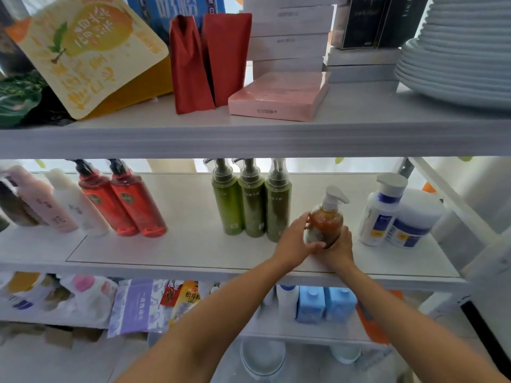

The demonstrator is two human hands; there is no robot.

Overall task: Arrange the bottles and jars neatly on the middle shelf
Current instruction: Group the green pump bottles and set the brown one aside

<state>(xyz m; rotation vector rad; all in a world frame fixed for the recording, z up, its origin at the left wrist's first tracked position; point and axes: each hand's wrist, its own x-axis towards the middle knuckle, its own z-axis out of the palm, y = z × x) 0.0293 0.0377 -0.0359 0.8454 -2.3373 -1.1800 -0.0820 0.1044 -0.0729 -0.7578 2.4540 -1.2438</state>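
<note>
On the middle shelf [179,244] the pump bottle [326,219] stands between three tall bottles [253,205] at its left and a jar [417,217] at its right.

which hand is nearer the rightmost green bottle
Left. The left hand grips the amber pump bottle right beside the rightmost green bottle; the right hand holds that bottle's far side, farther off.

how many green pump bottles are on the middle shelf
3. They stand side by side on the middle shelf: left green bottle, middle green bottle, right green bottle, the last just left of the held amber pump bottle. None seems hidden.
</note>
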